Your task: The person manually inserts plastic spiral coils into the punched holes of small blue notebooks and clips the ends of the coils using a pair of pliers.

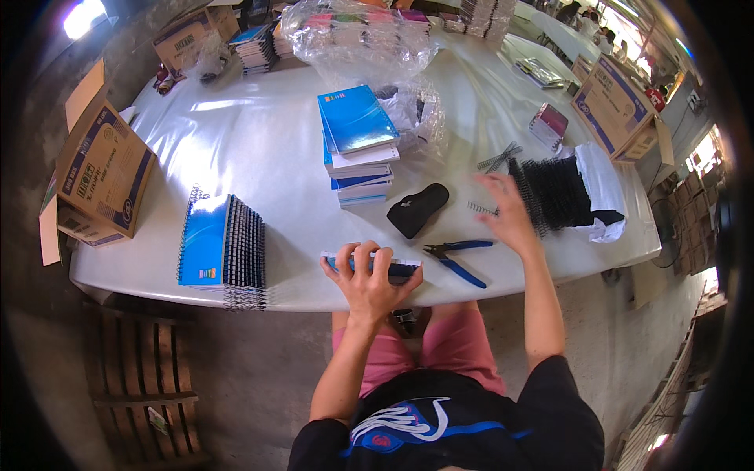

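Note:
My left hand [367, 275] is wrapped over a notebook [404, 270] with a blue cover, which stands on edge near the table's front edge. To the right, my right hand [509, 212] is in the air with fingers spread, slightly blurred. Beside it lies a heap of black spiral binding coils [554, 192], and a loose coil [481, 209] is close to its fingertips. Pliers with blue handles [462, 263] rest between my hands. Just behind them is a black pouch-like item [418, 210].
Bound blue notebooks [206, 243] stand at the left; a stack of blue-covered notebooks [357, 122] rises mid-table. Open cardboard boxes [106, 169] flank the white-covered table [275, 165]. Clear plastic wrap [353, 39] covers stacks at the back. A small maroon notebook stack [548, 125] sits right.

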A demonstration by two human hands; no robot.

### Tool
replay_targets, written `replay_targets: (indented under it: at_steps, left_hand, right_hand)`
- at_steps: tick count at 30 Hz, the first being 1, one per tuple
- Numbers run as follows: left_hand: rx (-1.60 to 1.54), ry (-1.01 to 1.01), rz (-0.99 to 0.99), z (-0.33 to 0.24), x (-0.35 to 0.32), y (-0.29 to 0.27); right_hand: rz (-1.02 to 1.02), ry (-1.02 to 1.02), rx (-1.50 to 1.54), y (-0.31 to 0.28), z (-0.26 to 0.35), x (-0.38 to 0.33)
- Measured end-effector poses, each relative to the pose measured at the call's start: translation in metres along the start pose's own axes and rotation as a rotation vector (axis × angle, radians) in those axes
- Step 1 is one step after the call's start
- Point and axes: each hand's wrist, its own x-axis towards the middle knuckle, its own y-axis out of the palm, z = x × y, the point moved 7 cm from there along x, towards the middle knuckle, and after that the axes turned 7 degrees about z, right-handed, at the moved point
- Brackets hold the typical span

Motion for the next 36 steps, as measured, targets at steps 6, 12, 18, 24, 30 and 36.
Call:
replay_targets:
  at_steps: [6, 12, 18, 24, 30, 36]
  left_hand:
    - [0.023, -0.018, -0.003, -0.001, 0.003, -0.002]
    - [0.034, 0.002, -0.002, 0.000, 0.000, -0.003]
    - [0.033, -0.007, -0.004, -0.002, 0.001, -0.001]
    - [0.031, -0.005, -0.009, 0.004, -0.003, -0.001]
    - [0.022, 0.015, -0.008, -0.001, 0.000, -0.001]
    - [-0.009, 0.006, -0.037, 0.002, -0.005, -0.003]
  right_hand:
    - [0.053, 0.396, -0.278, 0.001, -0.050, -0.032]
    - [-0.108, 0.406, -0.215, -0.041, -0.059, -0.018]
    - [-0.070, 0.324, 0.077, -0.056, -0.047, 0.003]
    - [0.300, 0.595, -0.198, -0.037, -0.075, 0.013]
    - [-0.013, 0.643, 0.029, -0.014, -0.145, 0.086]
    - [0.109, 0.878, -0.406, 0.019, -0.158, 0.136]
